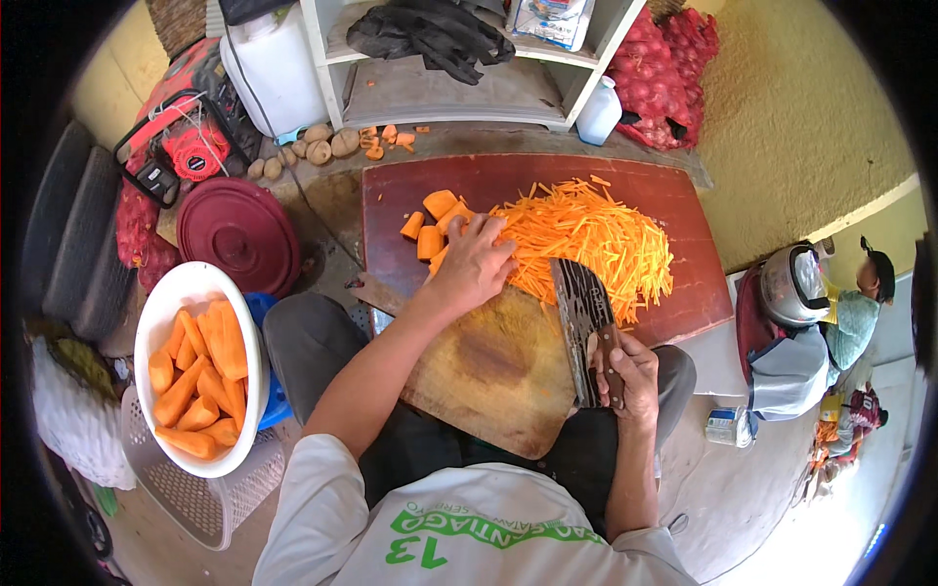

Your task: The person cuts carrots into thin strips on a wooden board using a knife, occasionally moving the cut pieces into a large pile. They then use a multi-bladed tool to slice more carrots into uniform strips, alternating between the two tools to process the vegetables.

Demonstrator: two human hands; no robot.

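Observation:
My right hand [630,371] is wrapped round the brown wooden handle of a broad cleaver [576,313]. Its dark blade, with orange bits stuck to it, stands over the right side of a worn wooden chopping board [469,381] lying across my lap. My left hand [474,259] reaches past the board's far edge, fingers apart over some peeled carrot chunks [430,242]; whether it grips one is hidden. Beside those chunks, a large heap of carrot strips [586,244] covers much of a reddish-brown tabletop [694,244].
At my left, a white basin [147,342] of peeled carrots stands over a perforated plastic crate [205,508]. Beyond it are a dark red lid [239,234], several potatoes [318,146] and a red machine [191,146]. A shelf [449,93] and onion sacks [660,78] stand at the back; two people are far right.

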